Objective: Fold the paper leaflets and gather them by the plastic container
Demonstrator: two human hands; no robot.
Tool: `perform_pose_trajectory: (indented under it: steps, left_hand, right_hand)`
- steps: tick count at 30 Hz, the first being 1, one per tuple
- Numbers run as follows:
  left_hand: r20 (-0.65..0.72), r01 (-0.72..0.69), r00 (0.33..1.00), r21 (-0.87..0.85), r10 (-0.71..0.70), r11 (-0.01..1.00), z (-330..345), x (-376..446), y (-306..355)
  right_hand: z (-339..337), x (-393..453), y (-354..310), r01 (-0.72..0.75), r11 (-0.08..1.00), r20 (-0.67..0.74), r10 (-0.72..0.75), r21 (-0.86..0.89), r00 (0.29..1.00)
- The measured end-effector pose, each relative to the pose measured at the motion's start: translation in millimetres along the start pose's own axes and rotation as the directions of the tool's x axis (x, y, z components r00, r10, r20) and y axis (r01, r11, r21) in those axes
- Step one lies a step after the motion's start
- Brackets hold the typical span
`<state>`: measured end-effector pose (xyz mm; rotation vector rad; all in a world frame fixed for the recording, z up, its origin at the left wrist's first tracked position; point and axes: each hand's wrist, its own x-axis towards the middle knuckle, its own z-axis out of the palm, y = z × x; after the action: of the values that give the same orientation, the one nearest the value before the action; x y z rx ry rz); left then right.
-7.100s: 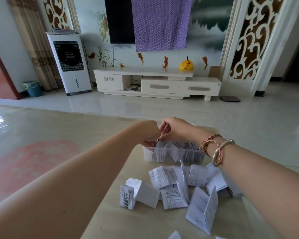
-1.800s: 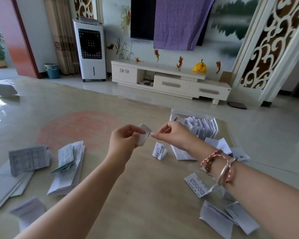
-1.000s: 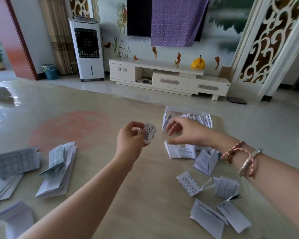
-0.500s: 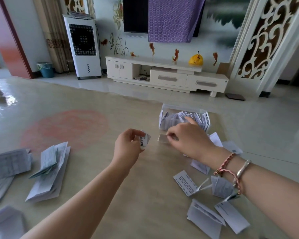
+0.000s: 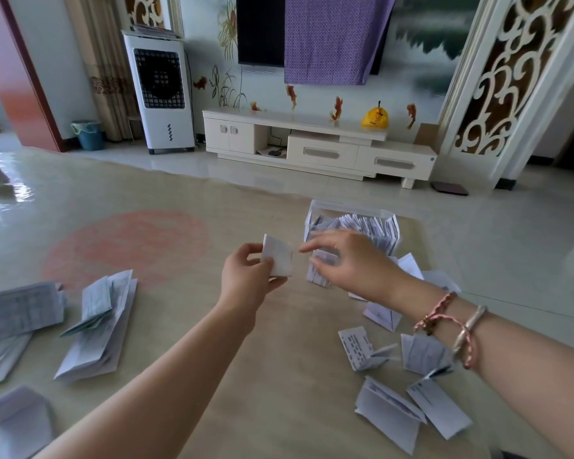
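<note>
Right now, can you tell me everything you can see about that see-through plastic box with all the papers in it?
The plastic container is a small, clear, rectangular box with thin walls and no lid on. It sits upright on the beige table, near its far edge. It is packed with folded paper leaflets standing on edge, white with small print. The right hand reaches in front of it and hides its near wall. More folded leaflets lie on the table beside it.

You have 1 plastic container [image 5: 352, 217] on the desk [image 5: 279, 392], packed with folded leaflets too dense to count. Nearer you than the container lie about 8 loose folded leaflets [image 5: 390, 414]. Well left of it, roughly 4 unfolded stacks [image 5: 96, 329].
</note>
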<state>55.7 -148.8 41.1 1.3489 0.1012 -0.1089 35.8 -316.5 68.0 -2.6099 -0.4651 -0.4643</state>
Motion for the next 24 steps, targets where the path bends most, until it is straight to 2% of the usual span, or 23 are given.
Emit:
perform_pose_trajectory:
  steps: [1,4,6,8,11,16,19,21,24]
  left_hand:
    - [-0.007,-0.025,1.0,0.044,0.026,0.999,0,0,-1]
    - [-0.008,-0.116,0.993,0.184,0.119,0.976,3,-3,-5]
    - [-0.02,-0.169,0.983,0.269,0.181,0.948,4,-2,-8]
    - [-0.027,-0.195,0.976,0.316,0.214,0.928,3,-1,-10]
    - [-0.005,-0.202,0.976,0.336,0.216,0.92,0,3,-12]
    - [0.002,-0.143,0.988,0.39,0.155,0.909,-5,10,-17]
    - [-0.008,-0.119,0.991,0.401,0.133,0.908,-5,13,-20]
    - [-0.003,-0.103,0.994,0.384,0.113,0.918,-3,13,-18]
    - [0.008,-0.075,0.997,0.371,0.077,0.926,0,11,-14]
  right_hand:
    - [-6,0,5,-0.029,0.997,0.014,0.03,-0.075,0.999]
    - [-10,1,19,-0.031,0.923,0.181,0.108,-0.384,0.977]
    - [-2,1,23,0.013,0.876,0.254,0.126,-0.483,0.959]
    - [5,2,23,0.045,0.846,0.275,0.122,-0.531,0.954]
    - [9,4,21,-0.003,0.857,0.281,0.173,-0.516,0.944]
    - [12,6,21,0.036,0.846,0.387,0.205,-0.532,0.899]
    - [16,8,20,0.107,0.792,0.365,0.152,-0.601,0.919]
    - [18,7,17,0.123,0.767,0.297,0.092,-0.629,0.95]
    - [18,3,14,0.024,0.836,0.024,-0.013,-0.548,1.0]
